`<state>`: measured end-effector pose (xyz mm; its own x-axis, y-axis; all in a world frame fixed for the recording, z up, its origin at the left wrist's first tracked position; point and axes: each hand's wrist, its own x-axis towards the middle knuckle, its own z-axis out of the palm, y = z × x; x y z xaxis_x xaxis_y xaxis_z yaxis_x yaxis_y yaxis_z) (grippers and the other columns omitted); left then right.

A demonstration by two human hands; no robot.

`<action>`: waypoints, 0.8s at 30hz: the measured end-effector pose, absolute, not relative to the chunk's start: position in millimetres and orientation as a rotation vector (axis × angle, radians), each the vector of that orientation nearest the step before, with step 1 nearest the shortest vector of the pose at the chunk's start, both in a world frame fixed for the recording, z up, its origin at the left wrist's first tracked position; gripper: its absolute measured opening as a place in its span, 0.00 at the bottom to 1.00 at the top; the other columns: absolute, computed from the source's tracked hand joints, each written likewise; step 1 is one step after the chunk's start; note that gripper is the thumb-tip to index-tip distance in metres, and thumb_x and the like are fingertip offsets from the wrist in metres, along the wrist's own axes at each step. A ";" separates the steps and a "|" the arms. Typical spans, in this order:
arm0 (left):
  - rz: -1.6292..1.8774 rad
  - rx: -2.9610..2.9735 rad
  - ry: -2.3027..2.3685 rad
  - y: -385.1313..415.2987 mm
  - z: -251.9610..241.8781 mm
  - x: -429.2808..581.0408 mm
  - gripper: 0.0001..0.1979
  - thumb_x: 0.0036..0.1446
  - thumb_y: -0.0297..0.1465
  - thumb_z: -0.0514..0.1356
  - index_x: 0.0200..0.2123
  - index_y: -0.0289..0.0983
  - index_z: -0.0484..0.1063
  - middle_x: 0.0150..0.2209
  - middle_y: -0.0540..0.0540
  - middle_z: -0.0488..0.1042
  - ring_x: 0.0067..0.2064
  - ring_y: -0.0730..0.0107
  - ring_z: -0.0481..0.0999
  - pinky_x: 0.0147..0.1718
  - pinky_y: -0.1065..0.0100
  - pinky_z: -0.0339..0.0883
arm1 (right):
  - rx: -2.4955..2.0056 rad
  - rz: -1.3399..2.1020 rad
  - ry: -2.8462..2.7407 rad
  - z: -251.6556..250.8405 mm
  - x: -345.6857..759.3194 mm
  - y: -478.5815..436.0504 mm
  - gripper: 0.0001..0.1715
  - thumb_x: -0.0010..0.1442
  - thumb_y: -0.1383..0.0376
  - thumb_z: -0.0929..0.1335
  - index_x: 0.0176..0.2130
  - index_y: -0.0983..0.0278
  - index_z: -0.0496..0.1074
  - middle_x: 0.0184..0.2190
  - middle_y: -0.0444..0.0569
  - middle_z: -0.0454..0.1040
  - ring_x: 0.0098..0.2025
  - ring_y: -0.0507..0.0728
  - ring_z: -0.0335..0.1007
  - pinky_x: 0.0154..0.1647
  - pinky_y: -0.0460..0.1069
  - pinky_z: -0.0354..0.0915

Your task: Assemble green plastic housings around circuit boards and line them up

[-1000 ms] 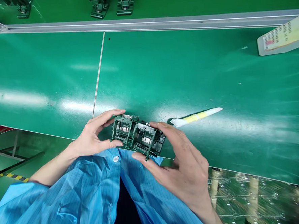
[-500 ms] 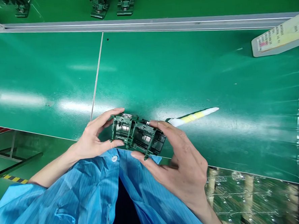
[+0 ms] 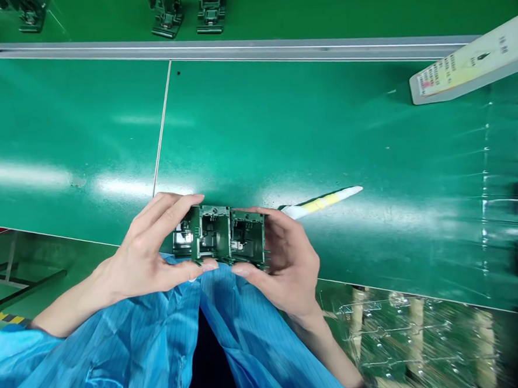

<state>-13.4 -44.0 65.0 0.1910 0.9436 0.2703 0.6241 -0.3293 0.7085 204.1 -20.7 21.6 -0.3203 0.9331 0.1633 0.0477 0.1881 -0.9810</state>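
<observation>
A dark green plastic assembly (image 3: 224,237) with two side-by-side frames and small metal parts inside is held over the near edge of the green table (image 3: 281,134). My left hand (image 3: 151,250) grips its left end, forefinger across the top and thumb underneath. My right hand (image 3: 284,260) grips its right end, fingers curled round the far side and thumb at the lower edge. Both hands are closed on it. Blue coat sleeves (image 3: 119,349) lie below.
A white stick with a yellow band (image 3: 321,202) lies on the table just right of my hands. A printed label card (image 3: 470,61) sits at the far right. Beyond a metal rail (image 3: 232,46), several green assemblies (image 3: 186,11) stand. Clear plastic trays (image 3: 408,337) lie lower right.
The assembly has been turned level and drawn closer in; my hands have closed in on its ends, and the right hand has rotated so its fingers wrap round the far side.
</observation>
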 end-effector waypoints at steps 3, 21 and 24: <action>0.908 2.031 1.466 -43.7 66.2 -12.4 0.33 0.56 0.40 0.67 0.61 0.35 0.64 0.46 0.38 0.77 0.45 0.59 0.77 0.41 0.62 0.74 | -0.992 1.331 -1.497 21.6 202.5 -25.1 0.37 0.53 0.55 0.78 0.58 0.56 0.66 0.52 0.52 0.76 0.52 0.58 0.76 0.51 0.52 0.75; 0.878 1.982 1.447 -45.2 58.4 -19.1 0.32 0.57 0.39 0.67 0.60 0.33 0.64 0.50 0.36 0.76 0.50 0.59 0.77 0.47 0.62 0.75 | -1.082 1.462 -1.441 18.8 198.7 -27.7 0.38 0.53 0.53 0.77 0.58 0.57 0.65 0.54 0.53 0.74 0.55 0.62 0.73 0.56 0.58 0.71; 0.863 1.957 1.408 -40.2 45.5 -24.3 0.31 0.57 0.38 0.67 0.61 0.35 0.64 0.53 0.37 0.75 0.54 0.58 0.76 0.51 0.60 0.74 | -1.150 1.346 -1.592 11.2 197.4 -22.0 0.35 0.54 0.56 0.76 0.57 0.57 0.65 0.57 0.54 0.73 0.59 0.63 0.70 0.62 0.61 0.67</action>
